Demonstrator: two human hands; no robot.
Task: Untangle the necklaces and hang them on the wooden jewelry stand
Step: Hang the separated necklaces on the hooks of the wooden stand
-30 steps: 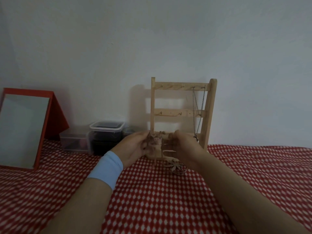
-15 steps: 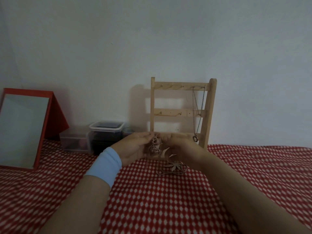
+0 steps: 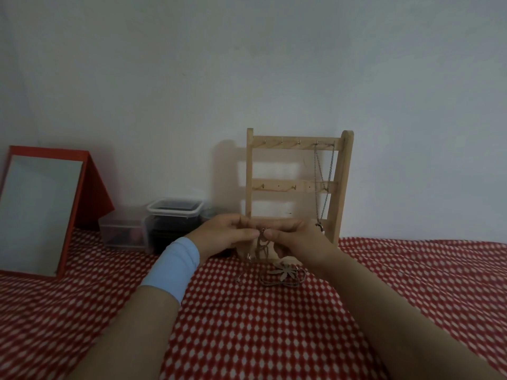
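**Both hands pinch the knot, stand straight behind**

Head view: your left hand [image 3: 225, 237] and right hand [image 3: 299, 239] meet at the middle of the frame, raised a little above the red checked cloth [image 3: 274, 338]. The fingers of each are curled in, and the thumb and fingertips of both pinch the same spot at the top of the tangled necklaces [image 3: 262, 244].

From that pinch the chain drops nearly straight down, so its long axis is vertical. Its lower end trails onto the cloth, where the flower pendant [image 3: 286, 271] lies in a loose loop of chain. The pendant is below the pinch and to its right, so your right hand is the nearer one.

The wooden jewelry stand [image 3: 344, 187] is upright right behind your hands. One hung necklace [image 3: 322, 182] already occupies the right end of the top rail. The free hooks are to its left, up and back from your pinch.

A red-framed mirror [image 3: 41, 212] and plastic containers [image 3: 175, 212] stand off to the left, well apart from the work.
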